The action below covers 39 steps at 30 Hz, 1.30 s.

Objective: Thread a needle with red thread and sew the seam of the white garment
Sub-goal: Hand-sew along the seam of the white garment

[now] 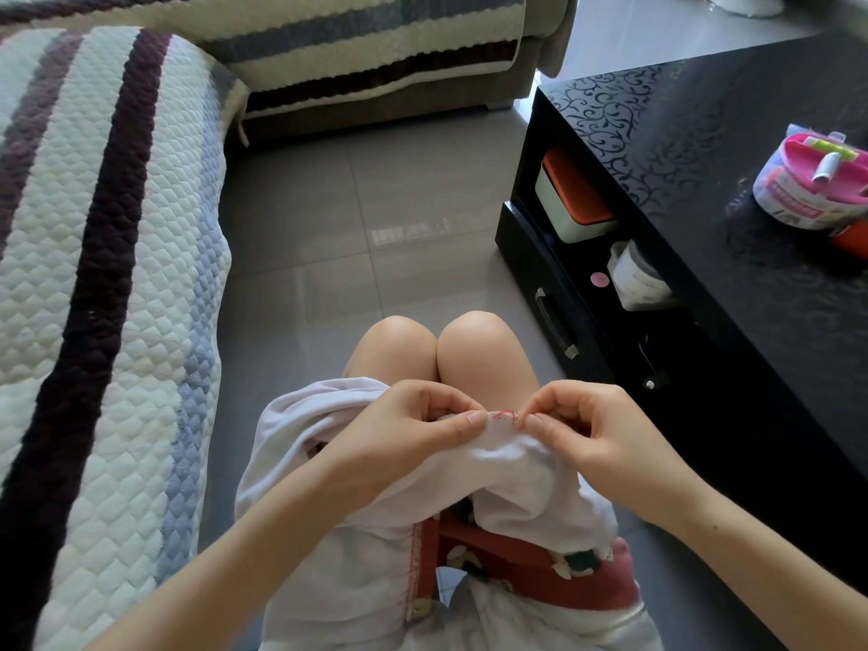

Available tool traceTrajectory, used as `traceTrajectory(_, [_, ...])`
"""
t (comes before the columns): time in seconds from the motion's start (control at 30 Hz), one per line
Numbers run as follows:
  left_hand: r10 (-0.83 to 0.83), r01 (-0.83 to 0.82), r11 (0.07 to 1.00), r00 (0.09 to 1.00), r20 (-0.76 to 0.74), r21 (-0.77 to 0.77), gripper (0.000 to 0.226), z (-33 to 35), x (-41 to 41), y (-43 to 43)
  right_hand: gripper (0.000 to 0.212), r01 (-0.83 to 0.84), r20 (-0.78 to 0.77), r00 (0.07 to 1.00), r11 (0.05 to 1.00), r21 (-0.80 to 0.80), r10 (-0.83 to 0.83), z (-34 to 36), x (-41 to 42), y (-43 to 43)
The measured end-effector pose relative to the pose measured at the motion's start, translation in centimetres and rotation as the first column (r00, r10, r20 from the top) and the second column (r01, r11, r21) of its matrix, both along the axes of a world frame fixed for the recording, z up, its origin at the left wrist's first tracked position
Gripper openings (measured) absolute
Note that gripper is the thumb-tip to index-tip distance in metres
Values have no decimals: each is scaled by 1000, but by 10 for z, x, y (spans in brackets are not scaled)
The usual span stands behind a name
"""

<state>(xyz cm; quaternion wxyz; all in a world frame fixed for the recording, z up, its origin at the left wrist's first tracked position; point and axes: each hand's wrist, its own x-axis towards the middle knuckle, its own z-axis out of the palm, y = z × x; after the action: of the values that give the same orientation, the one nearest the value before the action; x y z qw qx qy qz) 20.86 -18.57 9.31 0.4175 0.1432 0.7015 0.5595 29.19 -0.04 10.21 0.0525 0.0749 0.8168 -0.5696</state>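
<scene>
- Across the lap, nearest the camera: white garment [338, 556] draped over both thighs and bunched upward between the hands, with a line of red stitching [415, 570] running down one hanging edge.
- Under it, at the waist: red patterned clothing [516, 561].
- Just above: left hand [418, 429], thumb and curled fingers pinching a fold of the white garment.
- Close beside it, almost touching: right hand [592, 429], fingertips pinched together at the top of the same fold, gripping the red thread [506, 414]; needle too small to make out.
- Between the two hands: a short loop of red thread lying on the fold.
- Beyond the hands: bare knees [441, 340] pressed together over the grey tiled floor [329, 227].
- Off to the left: quilted striped sofa cover [94, 227].
- Off to the right: glossy black surface [751, 274] carrying a pink-lidded sewing kit [817, 185]; on its open shelf below, a white box with an orange lid [573, 204].
- Farthest back: second sofa [375, 49] under a similar striped cover.
</scene>
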Motion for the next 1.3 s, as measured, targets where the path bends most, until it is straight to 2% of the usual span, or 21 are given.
traceTrajectory(0.23, [-33,-14,983,969,247,184,14,-4,-3,-2,18,-18,57,998,984,-179,29,-2,0,3])
traceTrajectory(0.33, [-42,-11,981,963,267,196,13,-5,-3,-2,20,-45,53,997,979,-197,56,-3,-1,3])
traceTrajectory(0.6, [-66,29,984,975,210,176,19,-3,2,2,16,-128,30,990,961,-247,140,-6,-5,2])
traceTrajectory(0.67, [-29,-3,987,981,194,162,22,-6,1,1,8,-135,41,988,970,-201,147,-9,-3,8])
traceTrajectory(0.83, [24,-49,987,987,158,151,23,-10,2,5,10,-100,16,995,992,-81,102,-18,0,11])
traceTrajectory(1.0, [51,-81,982,983,175,168,17,-8,2,8,9,-88,7,996,990,-113,89,-20,-3,2])
traceTrajectory(1.17, [86,-119,976,980,179,181,36,-8,-1,3,8,-118,-37,992,986,121,124,-24,0,7])
traceTrajectory(1.3, [85,-123,975,976,201,184,31,-5,-1,3,9,-99,-83,991,988,120,109,-25,0,5])
